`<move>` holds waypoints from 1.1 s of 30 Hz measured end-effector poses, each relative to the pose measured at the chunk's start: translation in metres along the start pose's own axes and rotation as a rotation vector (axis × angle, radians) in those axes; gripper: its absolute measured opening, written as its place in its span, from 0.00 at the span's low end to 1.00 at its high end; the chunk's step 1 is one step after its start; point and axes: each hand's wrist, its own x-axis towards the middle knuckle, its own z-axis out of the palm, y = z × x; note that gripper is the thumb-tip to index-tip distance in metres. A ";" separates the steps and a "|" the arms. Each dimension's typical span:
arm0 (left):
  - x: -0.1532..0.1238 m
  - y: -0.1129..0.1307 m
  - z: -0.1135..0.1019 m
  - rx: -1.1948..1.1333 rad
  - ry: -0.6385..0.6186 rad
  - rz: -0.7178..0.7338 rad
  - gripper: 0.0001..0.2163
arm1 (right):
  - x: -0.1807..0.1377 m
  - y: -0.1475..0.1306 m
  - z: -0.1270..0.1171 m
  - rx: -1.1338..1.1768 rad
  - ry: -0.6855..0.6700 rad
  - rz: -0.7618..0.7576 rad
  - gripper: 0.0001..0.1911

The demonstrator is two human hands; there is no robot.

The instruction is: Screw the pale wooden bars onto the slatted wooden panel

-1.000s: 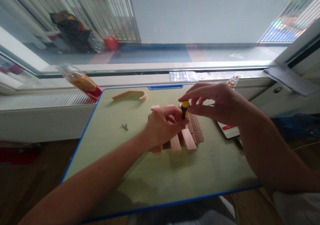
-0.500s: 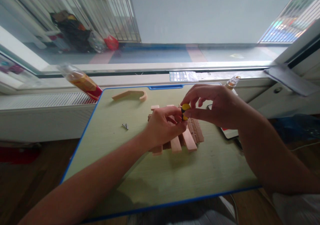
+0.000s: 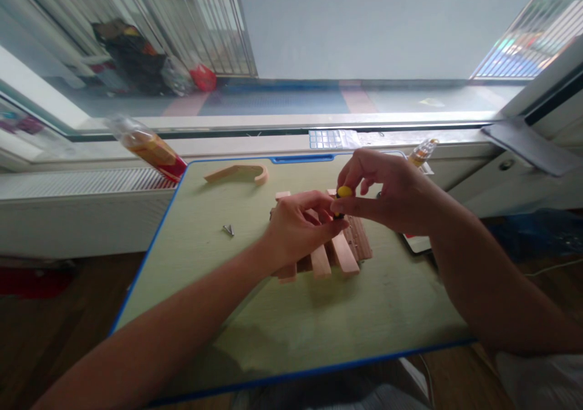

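My right hand (image 3: 382, 185) pinches the yellow-and-black handle of a stubby screwdriver (image 3: 345, 191) between thumb and fingers. Close against it, my left hand (image 3: 298, 225) curls its thumb and forefinger around the screwdriver's lower black end; the tip is hidden by these fingers. Beneath both hands lies a wooden piece made of pale slats (image 3: 347, 259) set across darker brown boards (image 3: 362, 243). My left hand covers much of its middle. A few loose screws (image 3: 228, 230) rest on the table left of my left hand.
A curved wooden strip (image 3: 241, 170) lies near the back left of the blue-edged table (image 3: 191, 343). A labelled bottle (image 3: 155, 153) leans beyond the left edge, by the radiator. Another bottle (image 3: 422, 153) stands at the back right. A dark-edged flat object (image 3: 416, 244) is partly behind my right arm.
The screwdriver's yellow top has shifted slightly right and now tilts differently, and my right fingers have moved with it. My left hand stays nearly in place.
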 end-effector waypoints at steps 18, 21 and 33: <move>0.000 0.007 -0.001 0.020 -0.001 0.038 0.05 | 0.002 0.006 -0.016 0.049 -0.105 -0.063 0.16; 0.000 0.008 -0.001 0.052 0.001 0.049 0.04 | 0.002 0.007 -0.014 0.057 -0.128 -0.064 0.15; 0.001 0.011 -0.001 0.059 -0.008 0.070 0.05 | -0.001 -0.001 -0.008 0.005 -0.078 -0.031 0.12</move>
